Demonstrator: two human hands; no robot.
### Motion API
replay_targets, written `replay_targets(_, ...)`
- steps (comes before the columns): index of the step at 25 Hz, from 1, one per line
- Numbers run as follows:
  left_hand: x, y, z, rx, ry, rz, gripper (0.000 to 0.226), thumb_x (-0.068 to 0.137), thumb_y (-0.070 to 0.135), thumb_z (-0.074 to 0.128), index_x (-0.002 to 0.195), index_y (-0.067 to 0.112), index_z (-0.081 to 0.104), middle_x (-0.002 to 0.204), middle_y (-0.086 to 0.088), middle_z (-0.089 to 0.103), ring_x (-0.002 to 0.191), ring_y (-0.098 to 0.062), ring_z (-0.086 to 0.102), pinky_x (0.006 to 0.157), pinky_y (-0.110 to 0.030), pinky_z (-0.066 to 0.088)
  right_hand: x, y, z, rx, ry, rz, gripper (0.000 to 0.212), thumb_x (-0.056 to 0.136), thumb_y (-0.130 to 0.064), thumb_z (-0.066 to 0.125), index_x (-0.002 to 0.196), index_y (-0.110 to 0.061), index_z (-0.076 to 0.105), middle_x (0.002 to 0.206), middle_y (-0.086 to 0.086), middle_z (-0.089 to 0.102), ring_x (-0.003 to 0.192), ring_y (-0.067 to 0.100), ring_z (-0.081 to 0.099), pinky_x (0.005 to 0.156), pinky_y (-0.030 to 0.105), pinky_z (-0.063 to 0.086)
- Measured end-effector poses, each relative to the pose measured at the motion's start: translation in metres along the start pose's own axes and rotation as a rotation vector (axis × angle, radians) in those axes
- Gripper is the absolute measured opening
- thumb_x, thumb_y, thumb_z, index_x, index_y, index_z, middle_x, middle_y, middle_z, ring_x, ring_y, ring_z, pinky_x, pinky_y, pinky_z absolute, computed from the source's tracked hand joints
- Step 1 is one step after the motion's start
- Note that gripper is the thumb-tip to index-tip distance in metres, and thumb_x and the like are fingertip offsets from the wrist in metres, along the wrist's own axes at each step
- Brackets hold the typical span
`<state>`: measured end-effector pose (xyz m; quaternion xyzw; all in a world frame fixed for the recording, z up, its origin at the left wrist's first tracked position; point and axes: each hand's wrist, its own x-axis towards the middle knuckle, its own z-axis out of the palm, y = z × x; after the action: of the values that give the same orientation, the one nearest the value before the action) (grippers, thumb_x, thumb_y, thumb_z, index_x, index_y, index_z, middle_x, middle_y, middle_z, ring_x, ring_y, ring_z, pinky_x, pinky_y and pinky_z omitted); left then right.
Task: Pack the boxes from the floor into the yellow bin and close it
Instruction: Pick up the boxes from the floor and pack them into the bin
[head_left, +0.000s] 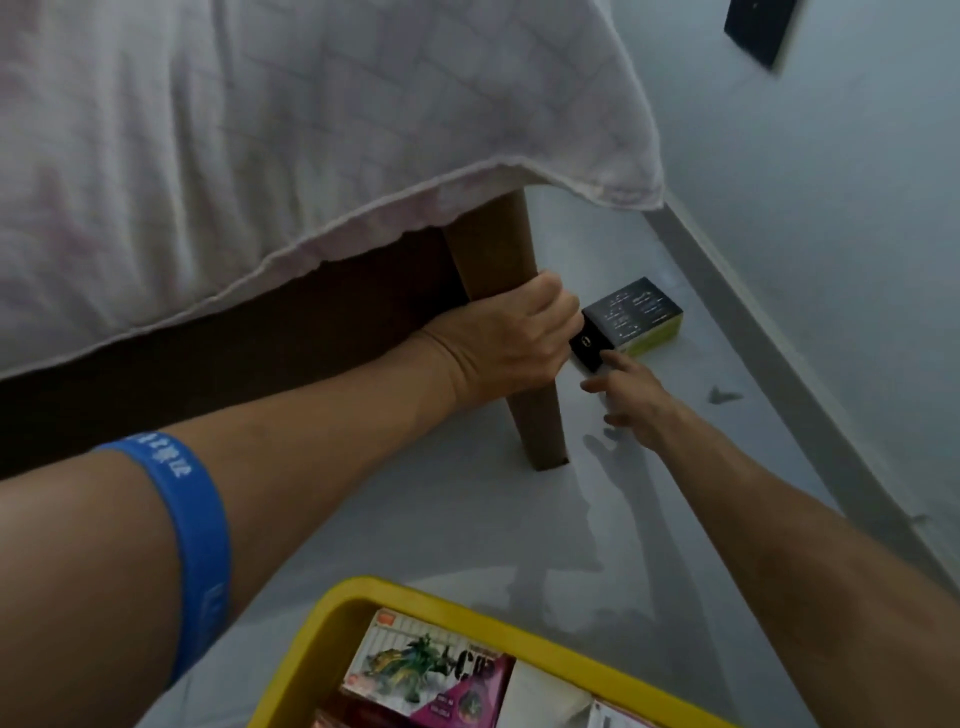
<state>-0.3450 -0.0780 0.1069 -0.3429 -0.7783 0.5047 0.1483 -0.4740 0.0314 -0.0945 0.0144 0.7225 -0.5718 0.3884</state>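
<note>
Beside the bed leg (506, 312), the left hand (511, 338) grips the black box (631, 317); the right hand (634, 397), fingers spread, should support its near end before lifting.

Left hand (511, 340) extended toward 1 o'clock, fingers curled, blue band on forearm. Right hand (631, 397) extended toward 11 o'clock, fingers spread.

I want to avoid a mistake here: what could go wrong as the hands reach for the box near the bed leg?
1. The left hand pinches only the dark end of the black and yellow cardboard box, and the right hand is open, not gripping; it may slip.
2. The brown wooden bed leg stands close, so the box could knock it.
3. The yellow plastic bin already holds boxes.
</note>
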Motion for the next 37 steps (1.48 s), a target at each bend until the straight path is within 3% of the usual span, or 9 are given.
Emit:
replay_targets(6,0.001,0.024,0.009,0.007,-0.242,0.01,0.095,0.087,0.076,0.019,0.151,0.007,0.024,0.153,-0.024,0.033,0.139,-0.042,0.032,0.114,-0.06,0.016,0.008,0.012,0.001,-0.063,-0.143,-0.098,0.064,0.084,-0.018,0.062,0.144,-0.03,0.042,0.146,0.005,0.047,0.13,0.027,0.046,0.102,0.054,0.043)
replay_targets(9,0.001,0.037,0.016,-0.014,-0.289,0.097,0.09,0.091,0.072,0.017,0.153,0.007,0.022,0.154,-0.025,0.031,0.139,-0.043,0.033,0.112,-0.056,0.025,0.016,0.021,0.008,-0.242,-0.172,-0.26,0.074,0.082,-0.014,0.067,0.148,-0.023,0.035,0.155,0.012,0.032,0.137,0.036,0.037,0.106,0.054,0.041)
replay_targets(12,0.002,0.042,0.019,-0.003,-0.27,0.162,0.071,0.095,0.062,0.027,0.128,0.007,0.056,0.119,-0.018,0.061,0.104,-0.034,0.058,0.095,-0.046,0.042,0.031,0.023,0.001,-0.512,0.009,-0.317,0.108,0.073,-0.011,0.081,0.156,-0.028,0.013,0.163,0.009,0.002,0.145,0.035,0.021,0.11,0.046,0.038)
replay_targets(18,-0.001,0.045,0.025,0.045,-0.187,0.129,0.028,0.098,0.022,0.039,0.1,0.008,0.064,0.09,-0.012,0.061,0.08,-0.028,0.056,0.086,-0.044,0.043,0.049,0.024,-0.013,-0.314,0.009,-0.183,0.097,0.077,-0.01,0.078,0.153,-0.032,0.023,0.156,-0.004,0.021,0.123,0.028,0.044,0.069,0.047,0.062)
replay_targets(22,0.002,0.05,0.024,0.038,-0.171,0.112,0.024,0.097,0.018,0.041,0.098,0.009,0.064,0.09,-0.011,0.06,0.08,-0.029,0.055,0.086,-0.043,0.042,0.015,0.045,-0.026,0.027,-0.027,-0.147,0.087,0.081,-0.01,0.074,0.152,-0.029,0.027,0.144,0.004,0.047,0.108,0.018,0.056,0.072,0.029,0.053)
replay_targets(26,0.011,0.064,0.016,-0.066,-0.286,0.158,0.024,0.095,0.022,0.041,0.093,0.016,0.064,0.089,-0.006,0.057,0.079,-0.024,0.052,0.082,-0.037,0.043,-0.052,0.102,-0.044,-0.021,-0.187,-0.156,0.082,0.085,-0.011,0.072,0.152,-0.033,0.029,0.138,-0.005,0.047,0.124,0.011,0.049,0.09,0.024,0.043)
replay_targets(31,0.017,0.074,0.007,-0.29,-0.445,0.086,0.04,0.093,0.039,0.045,0.123,0.015,0.057,0.118,-0.013,0.054,0.107,-0.031,0.051,0.099,-0.044,0.033,-0.09,0.128,-0.047,-0.029,-0.261,-0.16,0.081,0.084,-0.007,0.073,0.151,-0.025,0.033,0.142,-0.012,0.041,0.122,0.001,0.046,0.077,0.002,0.043)
replay_targets(34,0.034,0.09,-0.025,-0.61,-0.576,-0.167,0.069,0.095,0.039,0.047,0.155,0.02,0.02,0.161,-0.017,0.015,0.146,-0.036,0.015,0.116,-0.056,0.009,-0.098,0.111,-0.051,0.024,-0.224,-0.138,0.072,0.085,-0.004,0.07,0.148,-0.021,0.039,0.144,-0.007,0.044,0.129,0.008,0.044,0.091,0.017,0.041)
replay_targets(37,0.033,0.093,-0.061,-0.799,-0.352,-0.308,0.075,0.092,0.04,0.052,0.156,0.024,0.016,0.163,-0.015,0.014,0.148,-0.035,0.013,0.115,-0.058,0.01,-0.119,0.09,-0.051,-0.121,-0.251,-0.183,0.069,0.081,0.014,0.057,0.135,-0.028,0.052,0.144,-0.001,0.05,0.132,0.016,0.045,0.102,0.037,0.046)
